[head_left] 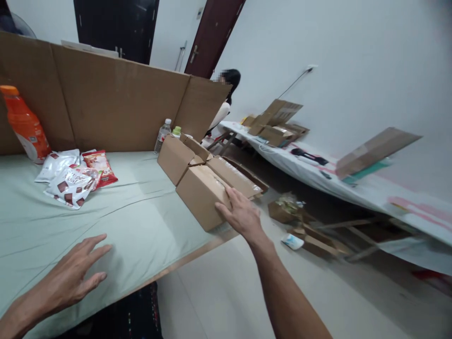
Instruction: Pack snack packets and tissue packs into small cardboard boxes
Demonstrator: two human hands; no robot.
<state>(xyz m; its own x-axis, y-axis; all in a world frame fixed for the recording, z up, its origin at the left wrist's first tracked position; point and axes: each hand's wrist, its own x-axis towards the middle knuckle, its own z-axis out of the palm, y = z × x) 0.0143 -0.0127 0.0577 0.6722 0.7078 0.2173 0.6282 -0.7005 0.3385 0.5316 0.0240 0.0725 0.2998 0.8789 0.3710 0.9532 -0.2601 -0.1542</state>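
Observation:
My left hand (76, 270) hovers over the near left of the green cloth (148, 212), fingers spread and holding nothing. At the table's right edge, my right hand (242, 212) is at the near corner of an open cardboard box (203, 195). Its thumb is apart from the fingers, which reach over the box's rim; whether they press on it I cannot tell. The box is split into compartments, and its inside is mostly hidden. To the left lie silver snack packets (72, 187) and a red snack packet (100, 167). An orange bottle (26, 125) stands behind them.
A cardboard screen (123, 103) lines the table's back. By it stand a clear bottle (163, 136) and a green-capped container (176, 131). A person (226, 101) is beyond. At right, a long table (370, 193) carries cardboard pieces; boxes (318, 240) lie on the floor.

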